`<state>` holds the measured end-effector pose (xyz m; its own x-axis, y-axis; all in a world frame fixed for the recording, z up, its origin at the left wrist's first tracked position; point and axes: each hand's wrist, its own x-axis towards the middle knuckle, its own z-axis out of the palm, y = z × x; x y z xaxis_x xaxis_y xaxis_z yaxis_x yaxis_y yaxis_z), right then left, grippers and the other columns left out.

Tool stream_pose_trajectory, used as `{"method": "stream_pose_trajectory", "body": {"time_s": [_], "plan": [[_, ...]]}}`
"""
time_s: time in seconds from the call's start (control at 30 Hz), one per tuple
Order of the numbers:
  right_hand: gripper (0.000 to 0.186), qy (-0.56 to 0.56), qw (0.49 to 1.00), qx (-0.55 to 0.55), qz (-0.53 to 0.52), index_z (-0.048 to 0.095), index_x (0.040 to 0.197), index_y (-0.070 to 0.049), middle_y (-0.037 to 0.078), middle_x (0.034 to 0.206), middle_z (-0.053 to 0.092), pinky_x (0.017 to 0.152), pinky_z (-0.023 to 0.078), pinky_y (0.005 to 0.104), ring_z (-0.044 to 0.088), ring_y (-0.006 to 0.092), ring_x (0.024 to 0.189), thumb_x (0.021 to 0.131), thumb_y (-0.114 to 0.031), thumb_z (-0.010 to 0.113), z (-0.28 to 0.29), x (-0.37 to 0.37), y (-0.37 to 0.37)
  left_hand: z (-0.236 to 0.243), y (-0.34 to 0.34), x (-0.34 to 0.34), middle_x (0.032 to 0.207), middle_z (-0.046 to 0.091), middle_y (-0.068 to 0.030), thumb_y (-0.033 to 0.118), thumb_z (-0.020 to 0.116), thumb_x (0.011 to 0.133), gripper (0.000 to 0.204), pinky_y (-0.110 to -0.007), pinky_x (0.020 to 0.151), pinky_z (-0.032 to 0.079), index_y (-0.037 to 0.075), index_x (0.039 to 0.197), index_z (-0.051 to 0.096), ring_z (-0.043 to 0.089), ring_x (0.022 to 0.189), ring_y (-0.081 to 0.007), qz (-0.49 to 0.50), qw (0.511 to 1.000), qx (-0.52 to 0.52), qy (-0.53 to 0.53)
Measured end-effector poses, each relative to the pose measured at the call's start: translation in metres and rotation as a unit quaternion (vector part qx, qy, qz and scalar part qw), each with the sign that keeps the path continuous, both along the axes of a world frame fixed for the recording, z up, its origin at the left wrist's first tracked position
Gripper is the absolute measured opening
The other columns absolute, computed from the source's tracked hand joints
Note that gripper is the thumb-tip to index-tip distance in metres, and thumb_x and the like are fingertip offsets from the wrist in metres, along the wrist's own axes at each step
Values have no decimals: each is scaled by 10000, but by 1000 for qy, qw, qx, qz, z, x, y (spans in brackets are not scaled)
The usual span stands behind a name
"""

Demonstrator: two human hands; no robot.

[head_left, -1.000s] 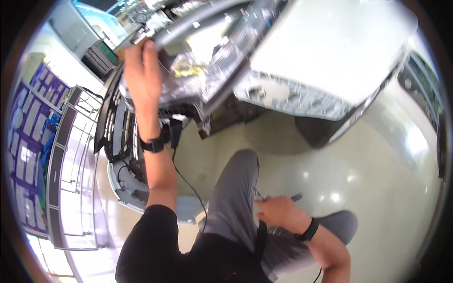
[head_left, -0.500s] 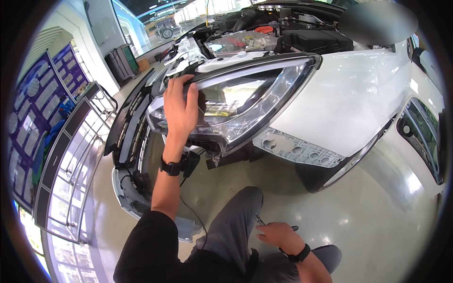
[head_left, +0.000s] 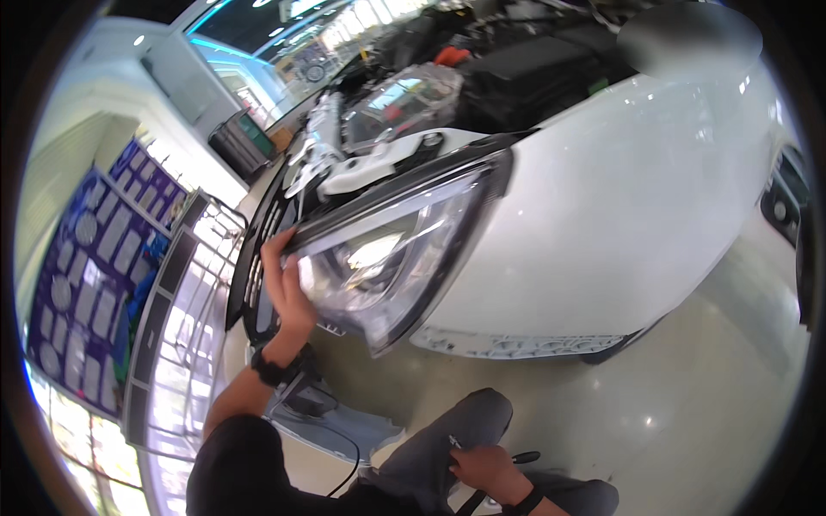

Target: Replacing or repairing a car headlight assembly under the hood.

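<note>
My left hand (head_left: 288, 288) grips the left end of a car headlamp (head_left: 379, 262), fingers over its upper edge. The lamp has a clear lens in a dark housing and sits at the front corner of a white car, beside the white fender (head_left: 585, 215). Low in the picture, near my bent knee, my right hand (head_left: 482, 469) is closed on a hand tool (head_left: 527, 457) with a silver shaft and dark handle.
The engine bay (head_left: 525, 69) is exposed above. A detached bumper piece (head_left: 327, 413) and a cable lie low at left. Further left stand a metal rack (head_left: 163, 327) and a purple display board (head_left: 77, 275). A dark bin (head_left: 237, 142) stands behind.
The viewpoint has shifted, so the headlamp appears lower in the picture than before. My left hand stays on the lamp's end; my right hand still holds the tool by my knee.
</note>
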<state>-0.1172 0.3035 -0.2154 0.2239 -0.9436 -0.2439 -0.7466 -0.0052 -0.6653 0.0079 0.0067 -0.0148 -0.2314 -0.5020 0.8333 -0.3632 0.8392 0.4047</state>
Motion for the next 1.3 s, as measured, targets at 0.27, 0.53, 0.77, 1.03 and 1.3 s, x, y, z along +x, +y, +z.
{"method": "stream_pose_trajectory", "body": {"time_s": [0.27,0.53,0.77,1.03,1.3], "plan": [[189,-140,989,-29,-35,564,849,-104,120,685,594,565,466,425,594,321,668,789,-283,549,32,26,-12,3,4,19,1147,387,-142,339,284,908,492,-331,939,275,-42,1216,329,379,1070,-211,-45,994,57,-77],[284,-177,875,12,-450,586,1053,-91,105,595,559,486,438,329,537,242,474,774,-142,563,36,31,0,10,11,23,1187,351,-192,369,318,896,528,-381,964,241,-68,1192,346,354,1111,-287,-67,984,55,-157],[301,-244,672,80,-694,518,1070,-36,34,664,478,478,381,258,431,89,522,775,-71,563,60,103,61,23,3,34,1089,470,-207,320,436,791,506,-487,945,240,-57,1130,423,438,1021,-359,-114,974,7,-198],[469,-267,725,164,-614,271,1138,-19,85,816,583,503,435,238,521,108,585,777,-6,570,266,102,30,32,12,31,1133,467,-136,298,524,704,503,-497,962,241,31,1125,460,418,1069,-312,-115,970,103,-188],[397,-196,832,210,-476,455,1067,-1,45,717,632,500,438,209,529,52,553,746,-94,670,392,82,11,25,22,37,1171,456,-91,282,558,664,575,-448,1020,232,77,1190,445,392,1136,-276,-79,962,151,-212]]}}
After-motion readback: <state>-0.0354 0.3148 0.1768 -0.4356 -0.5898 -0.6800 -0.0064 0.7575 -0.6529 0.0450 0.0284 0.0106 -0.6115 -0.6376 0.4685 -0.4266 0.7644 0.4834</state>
